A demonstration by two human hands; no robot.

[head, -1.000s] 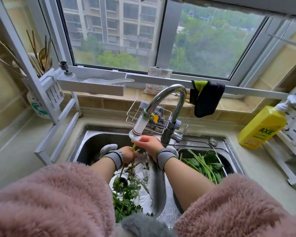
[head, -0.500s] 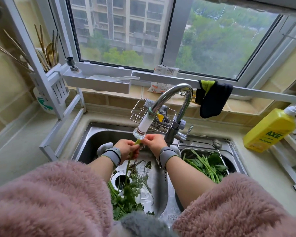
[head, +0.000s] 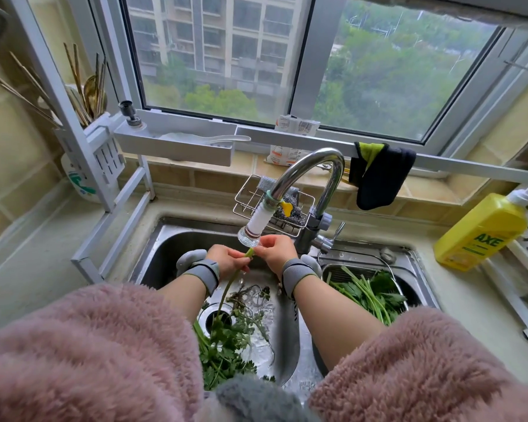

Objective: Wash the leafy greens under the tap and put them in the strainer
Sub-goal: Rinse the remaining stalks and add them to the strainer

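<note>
Double sink [head: 165, 239]: left basin holds unwashed greens [head: 226, 345] over the drain; strainer [head: 363, 269] sits in the right basin with rinsed greens [head: 369, 293], likely so they drain. Tap [head: 311, 166] nozzle sits directly over both hands. Left hand [head: 229, 260] and right hand [head: 275, 248] pinch one stem [head: 237, 275] at its top, leaves hanging down. Water stream hard to see; fingertips partly hidden.

A pale tabletop [head: 43, 254] wraps around a steel sink [head: 165, 239] at frame centre. On it stand a white rack [head: 110, 226] at left and a yellow soap bottle [head: 482, 229] at right.
</note>
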